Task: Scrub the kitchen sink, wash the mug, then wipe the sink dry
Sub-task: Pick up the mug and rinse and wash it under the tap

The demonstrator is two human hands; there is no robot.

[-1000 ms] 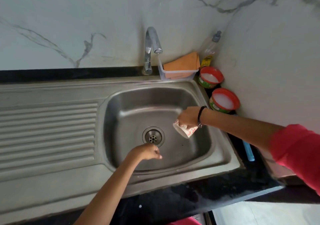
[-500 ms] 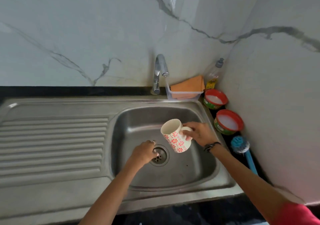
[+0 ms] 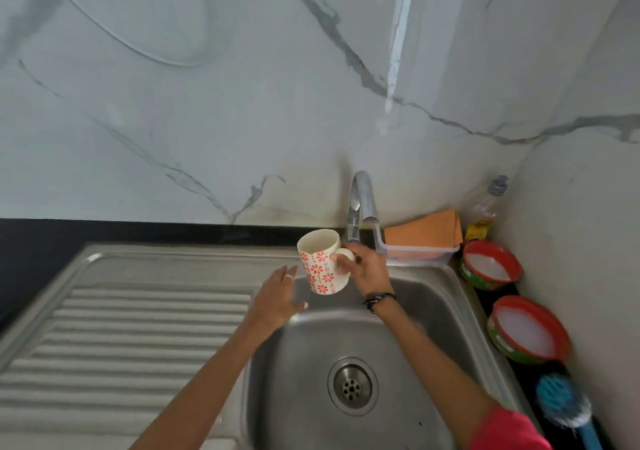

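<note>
Head view: the right hand (image 3: 363, 269), gripping the flowered mug (image 3: 320, 262) by its handle, has lifted it upright from the basin to just left of the faucet (image 3: 360, 204). The left hand (image 3: 277, 297) reaches flat-fingered, empty, below-left of the faucet. Washing looks nearly finished.

Open basin, crowded right edge

The sink (image 3: 433, 363) bowl lies open around the drain (image 3: 352, 386); faucet (image 3: 360, 204), tubs (image 3: 491, 265) and brush (image 3: 562, 403) block back and right.

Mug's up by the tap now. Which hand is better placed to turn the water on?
Probably the left hand: it is open, holds nothing and hovers beside the mug, short of the tap. The right hand sits closer to the tap, but its fingers grip the mug's handle.
</note>
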